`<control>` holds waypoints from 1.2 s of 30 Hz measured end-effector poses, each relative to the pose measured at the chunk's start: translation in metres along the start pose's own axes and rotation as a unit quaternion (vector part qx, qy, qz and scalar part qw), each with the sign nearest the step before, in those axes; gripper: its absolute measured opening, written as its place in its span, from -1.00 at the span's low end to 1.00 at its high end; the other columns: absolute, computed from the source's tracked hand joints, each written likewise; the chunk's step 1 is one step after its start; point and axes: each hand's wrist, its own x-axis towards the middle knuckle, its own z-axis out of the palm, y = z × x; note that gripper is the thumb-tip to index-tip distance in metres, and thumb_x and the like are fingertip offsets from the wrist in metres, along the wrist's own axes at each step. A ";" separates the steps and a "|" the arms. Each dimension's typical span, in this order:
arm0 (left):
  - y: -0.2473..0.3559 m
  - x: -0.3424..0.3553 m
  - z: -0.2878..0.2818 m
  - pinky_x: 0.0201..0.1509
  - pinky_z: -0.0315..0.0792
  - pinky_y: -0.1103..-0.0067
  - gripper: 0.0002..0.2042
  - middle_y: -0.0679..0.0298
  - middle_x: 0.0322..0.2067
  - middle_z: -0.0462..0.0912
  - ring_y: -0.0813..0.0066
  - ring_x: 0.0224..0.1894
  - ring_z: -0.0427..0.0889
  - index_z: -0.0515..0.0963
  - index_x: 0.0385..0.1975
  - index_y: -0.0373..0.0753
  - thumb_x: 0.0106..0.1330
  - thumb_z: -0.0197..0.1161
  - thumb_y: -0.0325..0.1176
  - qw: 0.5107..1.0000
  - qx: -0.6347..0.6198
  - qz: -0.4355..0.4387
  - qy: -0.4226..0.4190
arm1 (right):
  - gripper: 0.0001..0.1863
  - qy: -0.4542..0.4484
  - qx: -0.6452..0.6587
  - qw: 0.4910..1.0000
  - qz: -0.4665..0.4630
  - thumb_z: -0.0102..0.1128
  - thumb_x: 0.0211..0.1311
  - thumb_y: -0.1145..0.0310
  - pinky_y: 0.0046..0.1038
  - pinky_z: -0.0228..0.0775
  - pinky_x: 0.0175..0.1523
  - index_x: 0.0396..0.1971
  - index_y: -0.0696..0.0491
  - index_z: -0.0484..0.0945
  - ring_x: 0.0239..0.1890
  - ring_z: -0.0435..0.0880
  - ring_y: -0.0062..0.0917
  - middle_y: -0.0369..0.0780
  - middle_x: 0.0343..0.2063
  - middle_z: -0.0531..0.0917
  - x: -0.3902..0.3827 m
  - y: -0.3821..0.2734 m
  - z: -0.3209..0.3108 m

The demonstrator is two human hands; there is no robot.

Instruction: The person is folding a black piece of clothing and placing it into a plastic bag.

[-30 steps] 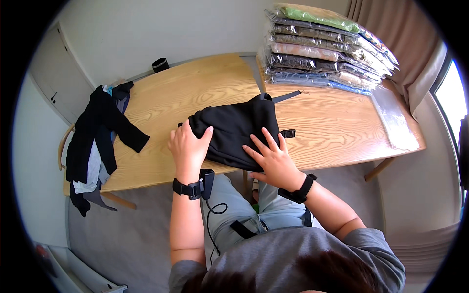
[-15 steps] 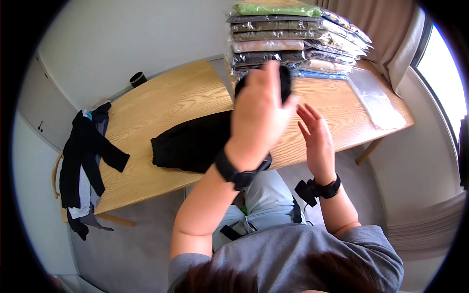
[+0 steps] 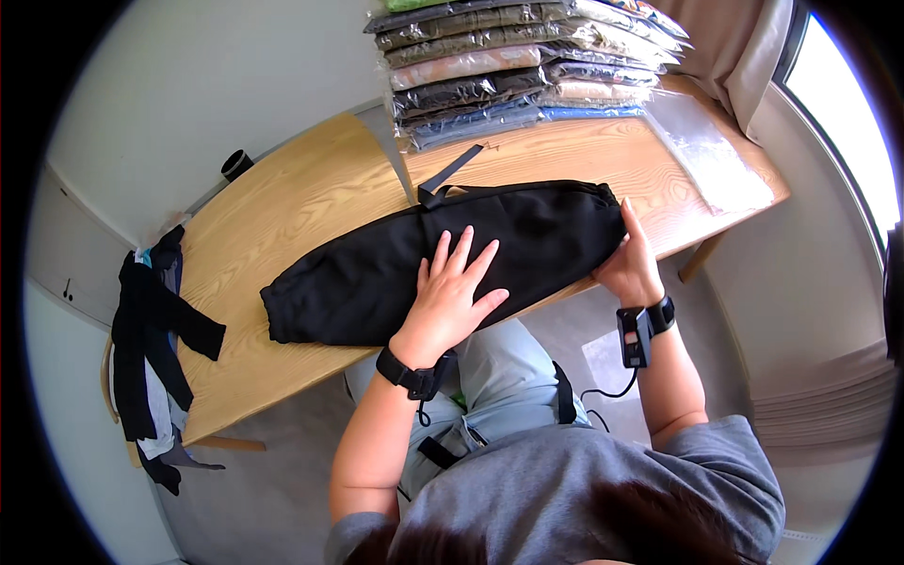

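Black pants (image 3: 541,235), folded lengthwise, lie across the table with gathered elastic at both ends. My left hand (image 3: 452,294) rests flat on the middle of the pants, fingers spread apart, gripping nothing. At the right end, my right hand (image 3: 633,262) is against the gathered edge with a finger stretched out along it; the cloth hides part of this hand. A dark strap (image 3: 450,171) sticks out from the far edge of the pants onto the wood.
Beyond the pants, several clear-bagged folded garments (image 3: 471,85) stand stacked on the right table (image 3: 565,155). Clear plastic bags (image 3: 711,160) lie right of the stack. Dark clothes (image 3: 151,330) hang over a chair at the left. A black cup-like container (image 3: 236,166) is by the wall.
My left hand has come down from above the far side onto the pants. The raised black cloth is now spread out to the right, and my right hand has lowered to its end.
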 end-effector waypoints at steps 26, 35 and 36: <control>-0.009 -0.006 0.025 0.22 0.04 -0.14 -0.41 0.03 0.06 0.42 -0.12 0.21 0.23 0.35 0.15 -0.23 0.11 0.24 -0.13 0.994 0.077 0.017 0.073 | -0.37 -0.185 -0.694 0.571 -0.398 0.00 0.04 0.57 -0.19 0.09 0.31 0.22 0.13 0.20 0.15 0.37 -0.08 0.01 0.09 0.43 -0.013 0.114 0.087; -0.017 -0.005 0.037 0.26 0.00 -0.10 -0.40 -0.04 0.18 0.32 -0.04 0.20 0.26 0.31 0.20 -0.22 0.17 0.17 -0.10 0.990 0.109 0.019 0.089 | -0.39 -0.193 -0.730 0.512 -0.410 0.02 0.04 0.55 -0.19 0.03 0.34 0.19 0.08 0.25 0.31 0.25 -0.28 -0.13 0.20 0.37 -0.007 0.133 0.084; -0.020 -0.006 0.039 0.24 0.03 -0.10 -0.45 -0.04 0.15 0.36 -0.02 0.18 0.29 0.35 0.16 -0.24 0.18 0.16 -0.13 0.989 0.083 0.031 0.119 | -0.38 -0.214 -0.730 0.501 -0.411 0.06 0.04 0.53 -0.19 0.03 0.34 0.19 0.07 0.25 0.31 0.25 -0.32 -0.14 0.21 0.37 -0.011 0.133 0.089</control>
